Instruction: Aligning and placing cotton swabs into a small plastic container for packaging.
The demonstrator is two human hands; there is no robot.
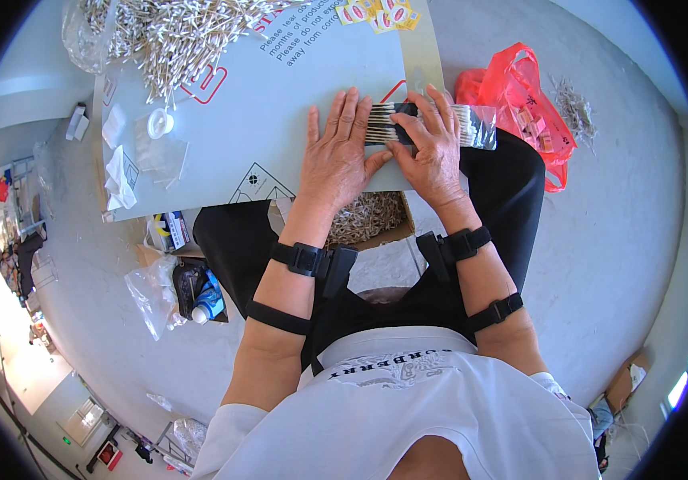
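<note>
A flat clear pack of cotton swabs (pixel 382 124) with a black backing lies across the near right part of the table, its clear end (pixel 484 128) reaching past the table's edge. My left hand (pixel 338 152) rests with fingers stretched out flat at the pack's left end; its thumb points toward the pack's lower edge. Over the middle of the pack, my right hand (pixel 432 148) curves its fingers across the swabs, the thumb at the near edge. Part of the pack is hidden under that hand.
A big heap of loose cotton swabs (pixel 192 40) covers the far left of the table (pixel 240 136). Yellow-and-white labels (pixel 380 14) lie at the far edge, a white tape roll (pixel 160 123) at left. Below is a box of swabs (pixel 372 216); a red plastic bag (pixel 512 88) stands right.
</note>
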